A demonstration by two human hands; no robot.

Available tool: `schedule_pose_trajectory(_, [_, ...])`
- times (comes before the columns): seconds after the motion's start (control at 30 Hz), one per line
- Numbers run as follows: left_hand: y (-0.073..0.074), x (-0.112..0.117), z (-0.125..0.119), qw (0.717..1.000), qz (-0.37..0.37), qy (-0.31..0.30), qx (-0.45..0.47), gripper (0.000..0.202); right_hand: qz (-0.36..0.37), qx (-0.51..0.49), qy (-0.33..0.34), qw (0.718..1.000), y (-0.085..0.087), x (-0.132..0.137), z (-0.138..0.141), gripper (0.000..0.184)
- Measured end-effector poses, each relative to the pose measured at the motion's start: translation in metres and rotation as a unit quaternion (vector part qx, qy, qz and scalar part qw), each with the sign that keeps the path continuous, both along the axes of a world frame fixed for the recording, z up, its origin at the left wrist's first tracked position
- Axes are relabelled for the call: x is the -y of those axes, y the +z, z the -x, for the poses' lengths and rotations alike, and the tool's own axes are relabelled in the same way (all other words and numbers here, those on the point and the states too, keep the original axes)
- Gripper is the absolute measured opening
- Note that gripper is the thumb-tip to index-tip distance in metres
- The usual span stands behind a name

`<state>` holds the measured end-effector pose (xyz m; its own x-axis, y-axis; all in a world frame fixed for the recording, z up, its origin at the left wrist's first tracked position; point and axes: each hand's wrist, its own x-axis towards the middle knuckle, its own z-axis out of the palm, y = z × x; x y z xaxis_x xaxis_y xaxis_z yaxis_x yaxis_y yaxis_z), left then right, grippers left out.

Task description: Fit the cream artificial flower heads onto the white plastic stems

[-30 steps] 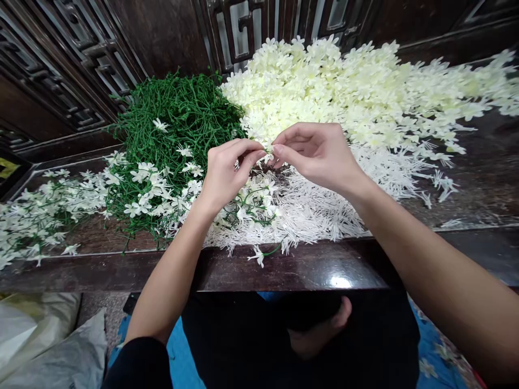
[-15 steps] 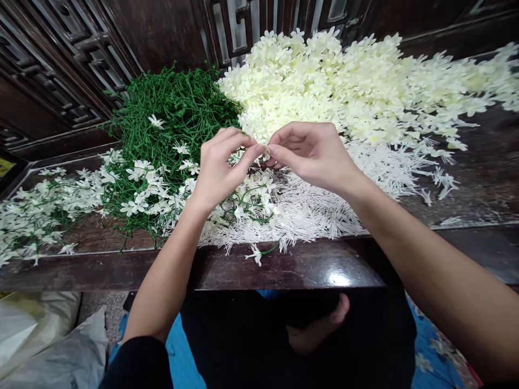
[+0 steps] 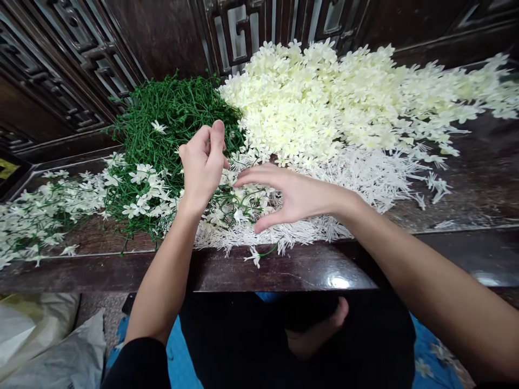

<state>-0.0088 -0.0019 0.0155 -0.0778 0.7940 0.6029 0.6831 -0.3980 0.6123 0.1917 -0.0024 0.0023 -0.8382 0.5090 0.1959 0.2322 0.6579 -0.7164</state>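
My left hand [image 3: 205,165] is closed, thumb raised, in front of the heap of green plastic stems [image 3: 170,111]. What its curled fingers hold, if anything, is hidden. My right hand [image 3: 286,195] is open, with thumb and fingers spread apart over the assembled white flowers on green stems [image 3: 239,215]. Beneath and beside that hand lies a pile of thin white stamens [image 3: 363,175]. Behind it rises a big mound of loose cream-white artificial petals [image 3: 300,102].
The dark wooden bench [image 3: 284,275] bears all the piles, with a carved lattice back [image 3: 237,32] behind. More assembled white flowers [image 3: 52,208] spread to the left. One flower sprig [image 3: 254,256] overhangs the front edge. Pale sacks [image 3: 48,340] lie on the floor, lower left.
The hands were together, pinching a small piece, and are now apart. My left hand has turned thumb up and moved left; my right has opened and dropped lower toward the white flowers.
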Motion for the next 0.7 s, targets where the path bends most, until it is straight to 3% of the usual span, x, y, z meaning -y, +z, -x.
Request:
schedule_pose_trajectory(0.13, [-0.002,-0.002,0.001,0.999,0.02,-0.007,-0.036,0.028,0.004,0.01,-0.005,1.0,-0.006,0.001,0.003,0.065])
schedule_pose_trajectory(0.23, [-0.008,-0.007,0.003,0.996,0.042,-0.047,-0.065,0.006,0.021,-0.053,-0.067,0.996,0.0,-0.003,0.001,0.057])
schedule_pose_trajectory(0.33, [-0.021,-0.013,0.007,0.984,0.093,-0.105,-0.108,0.014,0.015,-0.133,-0.209,0.969,0.008,-0.007,-0.004,0.032])
schedule_pose_trajectory(0.43, [-0.032,-0.017,0.011,0.959,0.176,-0.145,-0.167,0.024,0.004,-0.197,-0.308,0.931,0.011,-0.012,-0.009,0.03])
schedule_pose_trajectory(0.53, [-0.035,-0.018,0.014,0.945,0.215,-0.143,-0.199,0.024,0.005,-0.218,-0.337,0.916,0.01,-0.015,-0.012,0.032])
schedule_pose_trajectory(0.7, [-0.031,-0.02,0.015,0.937,0.204,-0.116,-0.259,0.018,0.008,-0.181,-0.37,0.911,0.008,-0.018,-0.012,0.025])
